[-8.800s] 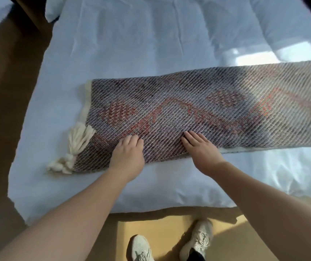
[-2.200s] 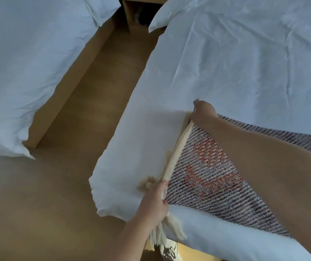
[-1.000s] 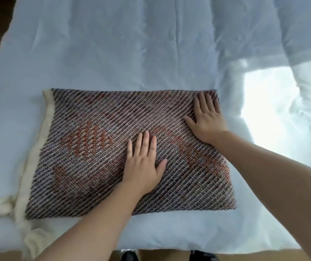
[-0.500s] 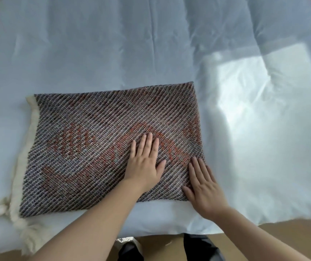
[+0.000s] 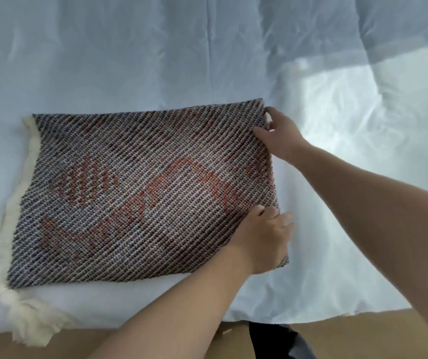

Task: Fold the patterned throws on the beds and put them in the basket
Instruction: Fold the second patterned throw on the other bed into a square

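Observation:
A grey woven throw [image 5: 140,193] with a red-orange zigzag pattern lies folded into a rectangle on the white bed [image 5: 207,53]. Cream fringe and tassels [image 5: 23,307] run along its left edge and hang over the bed's near edge. My left hand [image 5: 264,237] grips the throw's folded right edge near the front corner, fingers curled under it. At the far right corner, my right hand [image 5: 277,133] pinches that same edge between thumb and fingers. No basket is in view.
The white duvet spreads wide behind and to the right of the throw, with a sunlit patch [image 5: 358,104] at the right. Tan wooden floor [image 5: 363,335] shows below the bed's near edge, and a dark trouser leg [image 5: 280,340] stands there.
Both hands left off pressing flat on the throw. The left slid right to the front right corner, the right went up to the far right corner, and both now grip that edge.

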A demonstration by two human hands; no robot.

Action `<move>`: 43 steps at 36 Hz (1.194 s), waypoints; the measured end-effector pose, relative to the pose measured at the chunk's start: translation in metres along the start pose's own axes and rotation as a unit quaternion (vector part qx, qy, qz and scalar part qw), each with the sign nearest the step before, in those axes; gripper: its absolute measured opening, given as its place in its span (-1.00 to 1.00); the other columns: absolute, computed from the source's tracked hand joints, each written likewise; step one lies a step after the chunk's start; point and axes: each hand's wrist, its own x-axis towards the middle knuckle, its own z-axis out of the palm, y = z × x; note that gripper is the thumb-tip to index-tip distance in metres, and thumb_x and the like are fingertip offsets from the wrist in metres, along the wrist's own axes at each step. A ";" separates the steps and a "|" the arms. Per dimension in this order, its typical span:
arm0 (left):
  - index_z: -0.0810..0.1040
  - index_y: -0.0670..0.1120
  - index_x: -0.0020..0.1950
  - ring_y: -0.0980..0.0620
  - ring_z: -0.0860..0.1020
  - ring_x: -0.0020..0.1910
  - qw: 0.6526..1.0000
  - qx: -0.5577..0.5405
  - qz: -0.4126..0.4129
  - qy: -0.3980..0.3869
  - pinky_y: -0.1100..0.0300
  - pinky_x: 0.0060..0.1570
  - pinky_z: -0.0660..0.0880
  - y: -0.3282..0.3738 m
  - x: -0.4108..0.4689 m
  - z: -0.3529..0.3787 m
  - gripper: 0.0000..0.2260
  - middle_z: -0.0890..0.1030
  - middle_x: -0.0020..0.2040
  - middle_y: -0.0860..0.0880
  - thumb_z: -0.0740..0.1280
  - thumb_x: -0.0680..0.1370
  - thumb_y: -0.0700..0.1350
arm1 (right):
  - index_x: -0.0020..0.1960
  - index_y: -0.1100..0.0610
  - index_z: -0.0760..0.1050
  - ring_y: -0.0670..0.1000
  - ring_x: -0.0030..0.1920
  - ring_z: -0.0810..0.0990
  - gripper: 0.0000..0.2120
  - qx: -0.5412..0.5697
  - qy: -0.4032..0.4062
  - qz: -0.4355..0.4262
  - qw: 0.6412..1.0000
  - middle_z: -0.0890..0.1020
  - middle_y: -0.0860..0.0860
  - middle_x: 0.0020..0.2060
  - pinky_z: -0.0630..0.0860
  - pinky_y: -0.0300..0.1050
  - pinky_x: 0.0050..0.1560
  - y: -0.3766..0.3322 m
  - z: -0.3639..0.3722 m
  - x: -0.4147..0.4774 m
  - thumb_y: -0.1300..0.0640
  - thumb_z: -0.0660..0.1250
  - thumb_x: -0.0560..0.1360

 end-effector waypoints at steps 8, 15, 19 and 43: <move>0.61 -0.04 -0.27 -0.07 0.45 -0.12 0.992 0.049 -0.105 -0.045 0.06 -0.09 0.34 0.020 0.018 -0.015 -0.84 0.53 -0.13 -0.04 0.32 0.43 -0.01 | -0.17 0.21 0.54 0.14 -0.06 0.68 -0.95 0.189 -0.026 0.105 0.976 0.65 0.12 -0.15 0.63 0.02 0.03 -0.019 -0.003 0.020 0.30 0.40 0.43; 0.53 -0.05 -0.25 -0.10 0.42 -0.20 0.980 -0.021 -0.198 0.011 0.03 -0.17 0.37 0.027 -0.001 -0.041 -0.87 0.46 -0.09 -0.07 0.37 0.34 -0.01 | 0.05 0.28 0.55 0.15 -0.08 0.68 -0.76 0.160 -0.014 0.055 0.985 0.66 0.21 -0.06 0.64 0.09 -0.01 -0.062 -0.006 0.016 0.30 0.35 0.37; 0.30 -0.06 -0.16 -0.07 0.40 -0.17 0.954 -0.132 -0.266 0.046 0.06 -0.12 0.45 0.025 -0.028 -0.060 -0.79 0.35 -0.01 -0.08 0.32 0.36 -0.21 | -0.02 0.28 0.53 0.15 -0.16 0.65 -0.75 0.120 -0.003 0.048 0.992 0.58 0.17 -0.20 0.62 0.10 -0.09 -0.096 -0.005 0.006 0.29 0.34 0.31; 0.28 0.00 -0.04 0.19 0.39 -0.21 0.830 -0.272 -0.443 0.202 0.34 -0.26 0.34 -0.096 -0.257 -0.132 -0.78 0.33 -0.09 0.07 0.22 0.47 -0.29 | 0.14 0.17 0.37 0.21 -0.16 0.62 -0.62 0.002 -0.010 -0.030 0.999 0.48 0.09 -0.15 0.65 0.12 -0.24 -0.278 0.180 -0.025 0.20 0.31 0.34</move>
